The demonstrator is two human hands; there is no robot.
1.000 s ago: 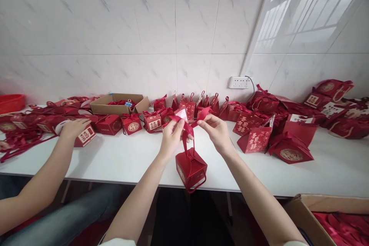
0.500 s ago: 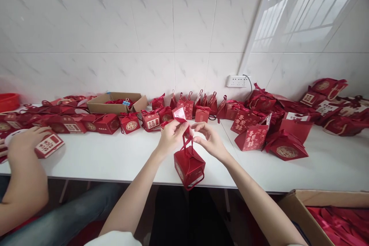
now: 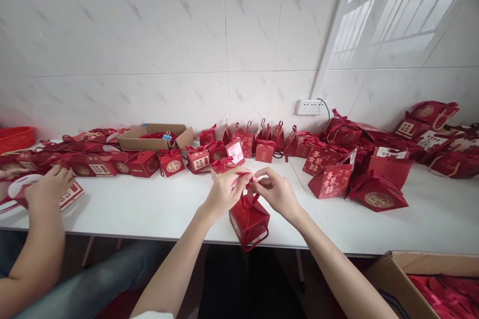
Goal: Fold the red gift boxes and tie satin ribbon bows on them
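A red gift box (image 3: 250,220) with a cord handle stands at the table's front edge, below my two hands. My left hand (image 3: 229,190) pinches the red ribbon (image 3: 245,201) that rises from the top of this box. From the other side my right hand (image 3: 275,190) closes its thumb and fingers on the same ribbon, and the fingertips of both hands meet. The fingers partly hide the ribbon, so I cannot tell whether it is knotted. Just behind my hands sits another red box (image 3: 221,165) with a bow.
Red gift boxes (image 3: 377,194) line the white table (image 3: 149,204). At left a co-worker's hand (image 3: 50,184) handles a box. An open carton (image 3: 144,142) stands by the wall; another carton (image 3: 396,279) holds red ribbons at lower right. A power strip (image 3: 311,106) is on the wall.
My hands have drawn together over the box, and the right fingers have closed on the ribbon. The raised ribbon has come down lower. At left, the co-worker's hand has shifted slightly right.
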